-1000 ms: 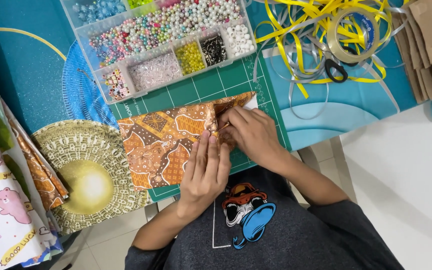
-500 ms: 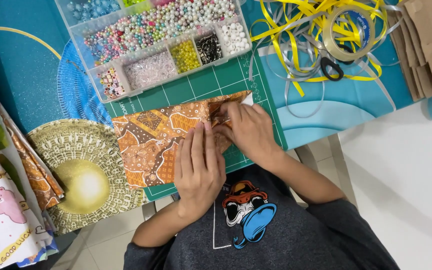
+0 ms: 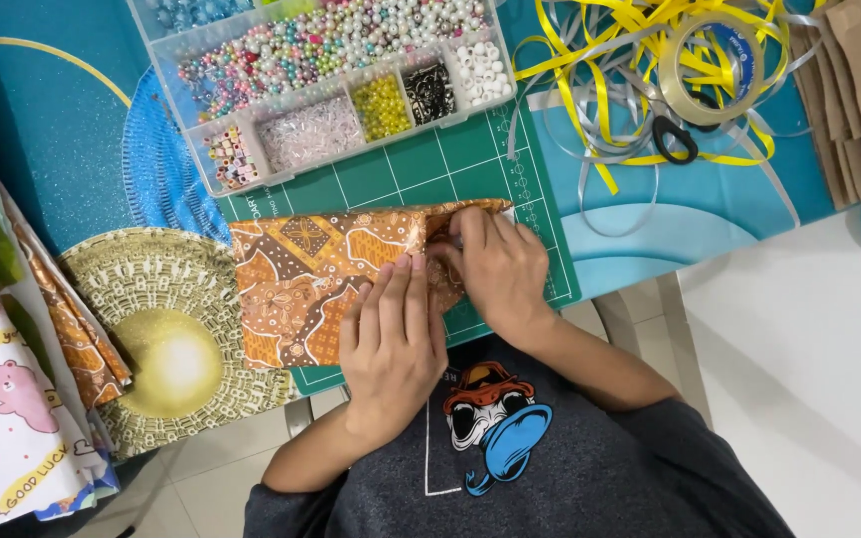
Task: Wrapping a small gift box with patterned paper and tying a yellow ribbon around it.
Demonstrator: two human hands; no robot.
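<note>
Both hands are down on the paper point(image 3: 311, 284), one folded sheet of orange and brown patterned wrap lying on the green mat point(image 3: 430, 179) at the near edge of the table point(image 3: 42, 120). The sheet's long axis runs left to right, tipped slightly so the right end sits a little farther away. That right end narrows toward the mat's grid lines; the left end is broad and overlaps the gold plate point(image 3: 166, 349).

The left hand point(image 3: 391, 344) lies flat, fingers together and stretched out, pressing the near right part of the sheet. It grips nothing, just weighs the paper down. The right hand point(image 3: 495, 269) sits just beside it, touching it, fingers curled over the sheet's right end and pinching a fold there between thumb and fingertips.

Counting round the table: one clear bead box point(image 3: 331, 90) at the far side, its long bin full of mixed pastel beads, with five small bins showing along its near edge. One blue plate point(image 3: 166, 174) peeks out from under the box and mat, to the left. One tangle of yellow and silver ribbon point(image 3: 610, 70) lies far right, with one tape roll point(image 3: 715, 65) on top and a black scissor handle point(image 3: 675, 139) just near it. Brown paper bags point(image 3: 859, 90) are stacked at the far right edge; their count is unclear. More wrapping sheets point(image 3: 12, 399) fan out at the left edge.
</note>
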